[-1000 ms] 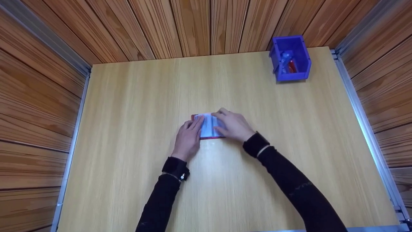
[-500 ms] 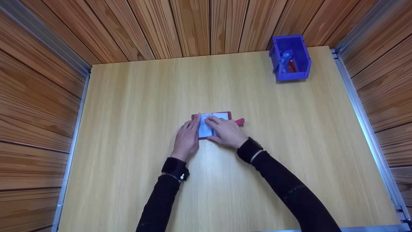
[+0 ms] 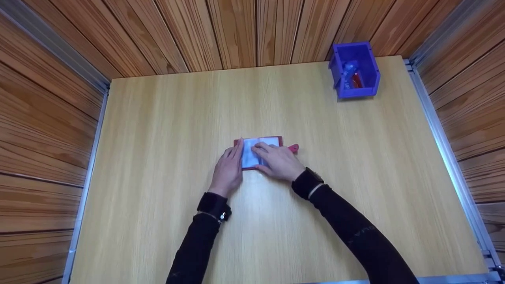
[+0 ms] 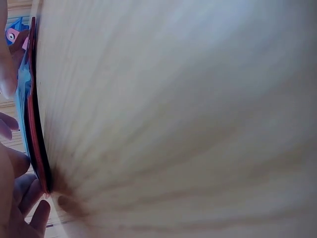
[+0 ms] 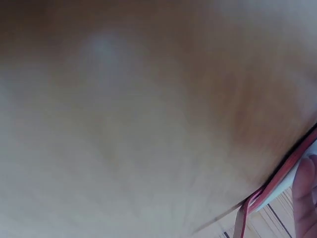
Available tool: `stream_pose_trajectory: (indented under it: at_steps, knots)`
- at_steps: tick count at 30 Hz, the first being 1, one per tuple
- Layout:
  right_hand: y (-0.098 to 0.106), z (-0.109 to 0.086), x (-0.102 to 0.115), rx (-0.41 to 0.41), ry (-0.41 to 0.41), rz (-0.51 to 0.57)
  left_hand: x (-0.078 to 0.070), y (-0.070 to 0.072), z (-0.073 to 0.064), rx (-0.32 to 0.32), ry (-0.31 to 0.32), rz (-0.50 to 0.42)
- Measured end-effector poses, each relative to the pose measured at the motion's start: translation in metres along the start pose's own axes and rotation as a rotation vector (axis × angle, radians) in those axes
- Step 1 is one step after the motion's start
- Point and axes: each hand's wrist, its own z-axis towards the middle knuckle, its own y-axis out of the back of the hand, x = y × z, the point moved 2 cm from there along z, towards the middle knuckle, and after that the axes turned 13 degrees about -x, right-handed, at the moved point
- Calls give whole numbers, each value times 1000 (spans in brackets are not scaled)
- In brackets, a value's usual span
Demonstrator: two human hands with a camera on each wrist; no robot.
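Observation:
A small red card holder (image 3: 249,156) lies spread flat on the table in the head view, its clear bluish plastic sleeves facing up. A red strap with a snap (image 3: 293,148) sticks out at its right side. My left hand (image 3: 228,170) rests along the holder's left part with its fingers straight. Over the middle and right sleeves lies my right hand (image 3: 279,162), fingertips pressing near the centre fold and covering part of the pages. The left wrist view shows the holder's thin red edge (image 4: 35,124) side-on between fingers. In the right wrist view, the right thumb (image 5: 303,196) touches the sleeve.
A blue-purple plastic bin (image 3: 357,93) stands at the table's back right corner, holding a blue item and a red item. Wood-panelled walls (image 3: 236,35) and metal rails (image 3: 446,157) bound the light wooden table (image 3: 165,130).
My right hand has moved left from the holder's right side onto its middle, uncovering the strap and the top right edge. Over the last half second both hands stay almost still.

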Motion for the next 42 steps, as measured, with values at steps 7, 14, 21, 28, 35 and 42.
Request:
stream_pose_trajectory:
  at_steps: [7,14,21,28,35,42]
  knots:
    - [1,-2,5,-71,173,-123,1,0,-1,-15,5,-35]
    - [-1,-4,5,-106,194,-111,3,-1,-2,-21,24,-65]
    - [-2,-5,5,-125,203,-102,4,-2,-2,-41,19,-78]
    - [0,-6,5,-111,197,-92,5,-2,-1,-22,17,-61]
    - [0,-2,10,-107,174,-105,4,-1,-1,-32,5,-58]
    - [-4,5,19,-123,177,-149,3,-1,-1,-36,-13,-64]
